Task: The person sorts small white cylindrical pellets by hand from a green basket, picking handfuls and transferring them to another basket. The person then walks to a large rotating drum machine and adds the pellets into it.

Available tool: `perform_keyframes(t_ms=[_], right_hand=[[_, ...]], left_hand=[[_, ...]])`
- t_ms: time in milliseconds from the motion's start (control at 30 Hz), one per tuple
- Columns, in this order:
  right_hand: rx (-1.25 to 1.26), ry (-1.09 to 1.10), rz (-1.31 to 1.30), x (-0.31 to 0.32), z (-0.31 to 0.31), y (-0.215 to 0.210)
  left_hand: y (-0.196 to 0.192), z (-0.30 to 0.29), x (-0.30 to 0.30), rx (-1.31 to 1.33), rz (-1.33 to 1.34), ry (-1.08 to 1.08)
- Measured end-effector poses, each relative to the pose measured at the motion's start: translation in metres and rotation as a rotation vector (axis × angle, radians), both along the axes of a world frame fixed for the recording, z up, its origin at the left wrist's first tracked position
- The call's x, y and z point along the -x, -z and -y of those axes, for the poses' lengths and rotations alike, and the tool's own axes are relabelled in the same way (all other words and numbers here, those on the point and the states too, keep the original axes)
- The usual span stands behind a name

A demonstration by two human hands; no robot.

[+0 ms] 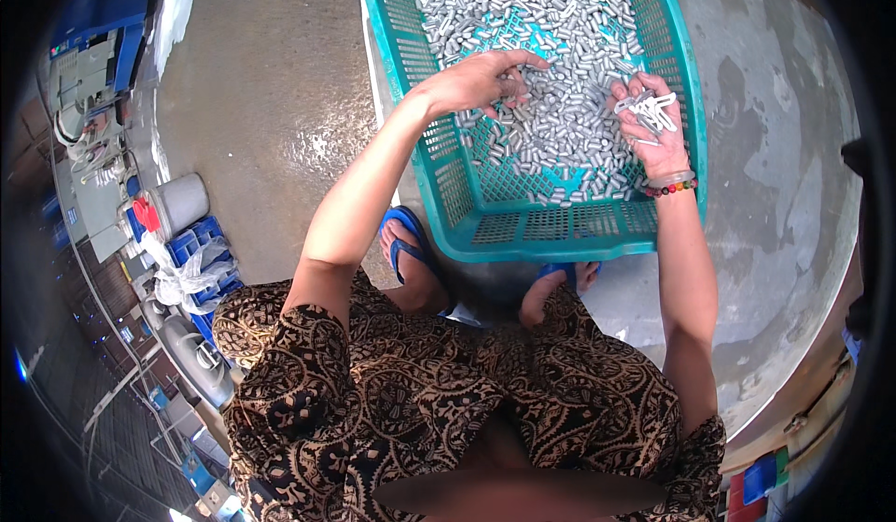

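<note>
A green plastic basket in front of me holds a spread of small silver cylindrical pieces. Over its left part, my left hand is palm down, index finger stretched out and the other fingers bent apart just above the pieces. I see nothing clearly held in it. My right hand, turned palm up at the basket's right wall, cups several thin, pale, elongated loop-like pieces with its fingers curled round them. Beaded bracelets circle that wrist. Similar thin pieces lie among the cylinders at the far end.
Wet grey concrete floor surrounds the basket. My feet in blue flip-flops stand at its near edge. At the left are a grey bucket, blue crates with a clear plastic bag, and machinery. Coloured bins stand lower right.
</note>
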State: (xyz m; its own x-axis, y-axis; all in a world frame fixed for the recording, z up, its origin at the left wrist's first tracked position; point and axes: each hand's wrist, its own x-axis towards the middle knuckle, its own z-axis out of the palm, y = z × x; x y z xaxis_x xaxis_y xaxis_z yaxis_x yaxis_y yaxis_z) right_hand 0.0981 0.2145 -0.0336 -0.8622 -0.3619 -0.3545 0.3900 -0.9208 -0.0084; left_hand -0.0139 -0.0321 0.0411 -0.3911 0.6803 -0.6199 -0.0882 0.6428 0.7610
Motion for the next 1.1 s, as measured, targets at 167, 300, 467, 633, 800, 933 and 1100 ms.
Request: perform_keyframes(t_ms=[167,300,467,633,800,933,1100], right_hand=[[-0.009,0.026,-0.001,-0.001,0.0,0.0],[0.049,0.042,-0.069,-0.001,0.003,-0.013],[0.032,0.037,-0.086,-0.009,-0.003,-0.064],[-0.035,0.221,-0.167,-0.02,-0.032,-0.117],[-0.051,0.262,-0.249,-0.022,-0.041,-0.128],[-0.066,0.244,-0.17,-0.02,-0.034,-0.119],[0.0,0.278,-0.176,-0.017,-0.037,-0.118]], left_hand=[[-0.002,-0.007,0.006,-0.032,-0.25,0.027],[-0.005,-0.017,0.007,-0.203,-0.064,-0.13],[0.006,-0.045,0.004,-0.456,0.385,-0.327],[0.04,-0.081,-0.001,-0.373,0.28,-0.239],[0.068,-0.095,-0.015,-0.114,-0.776,0.225],[0.072,-0.092,-0.021,-0.046,-0.965,0.339],[0.052,-0.064,-0.008,-0.124,-0.448,0.074]])
